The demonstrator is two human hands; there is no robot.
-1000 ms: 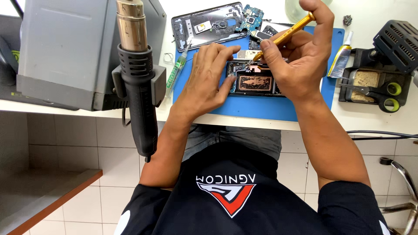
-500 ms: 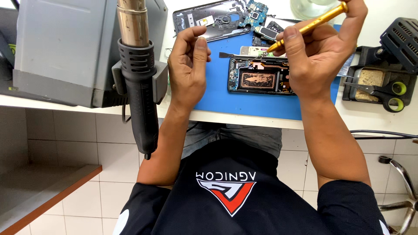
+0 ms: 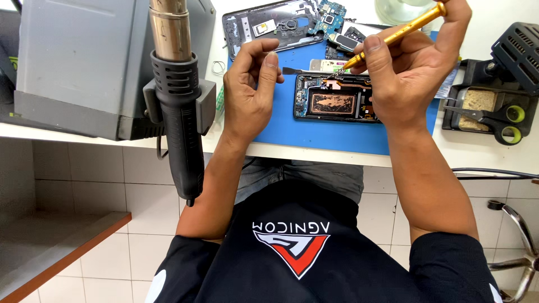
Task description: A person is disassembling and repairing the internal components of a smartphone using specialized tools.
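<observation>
Left hand (image 3: 250, 92) now lifted off phone (image 3: 337, 104), thumb and finger pinched, maybe tiny screw, too small to tell. Right hand (image 3: 401, 67) grips yellow screwdriver (image 3: 393, 35), tip raised just above phone's top edge. Phone sits on blue mat (image 3: 337, 137) under both hands. Looks like screw just came out.

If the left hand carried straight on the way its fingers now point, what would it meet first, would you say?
The left hand points up and away across the blue mat. Going straight on, it would probably first meet the detached phone back frame lying beyond the mat's far edge, though the hand's height above the bench is unclear.
</observation>
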